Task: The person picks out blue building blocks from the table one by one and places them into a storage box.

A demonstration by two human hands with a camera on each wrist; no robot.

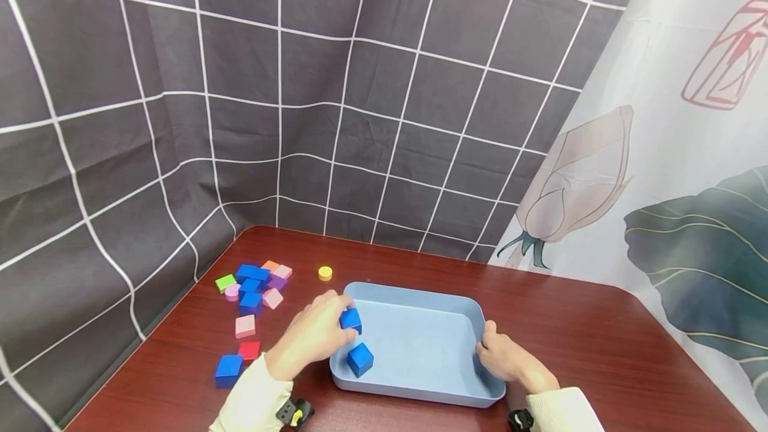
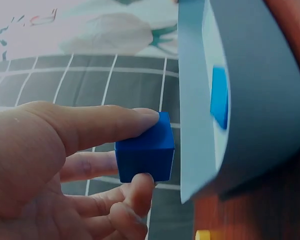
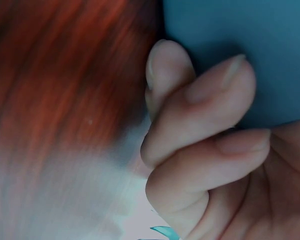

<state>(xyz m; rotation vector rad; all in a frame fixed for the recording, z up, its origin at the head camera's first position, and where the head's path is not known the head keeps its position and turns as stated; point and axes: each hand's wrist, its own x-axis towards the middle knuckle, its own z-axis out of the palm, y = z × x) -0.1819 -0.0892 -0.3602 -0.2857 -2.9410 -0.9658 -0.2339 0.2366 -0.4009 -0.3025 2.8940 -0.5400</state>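
My left hand (image 1: 318,331) pinches a blue cube (image 1: 351,320) between thumb and fingers, over the left end of a light blue tray (image 1: 420,392). The left wrist view shows the held cube (image 2: 146,150) beside the tray wall (image 2: 260,100). Another blue cube (image 1: 360,359) sits in the tray's near left corner. At the tray's right side, my right hand (image 1: 507,355) holds the rim. Up close, its curled fingers (image 3: 210,90) lie against the tray's outer wall (image 3: 280,60), and the thumb is hidden.
Left of the tray lie several blue blocks (image 1: 250,303) with pink, purple, green and orange pieces. A red block (image 1: 249,351) and a larger blue block (image 1: 229,371) lie nearer. The yellow disc (image 1: 325,273) is behind the tray. A grey checked curtain (image 1: 312,132) hangs behind the table.
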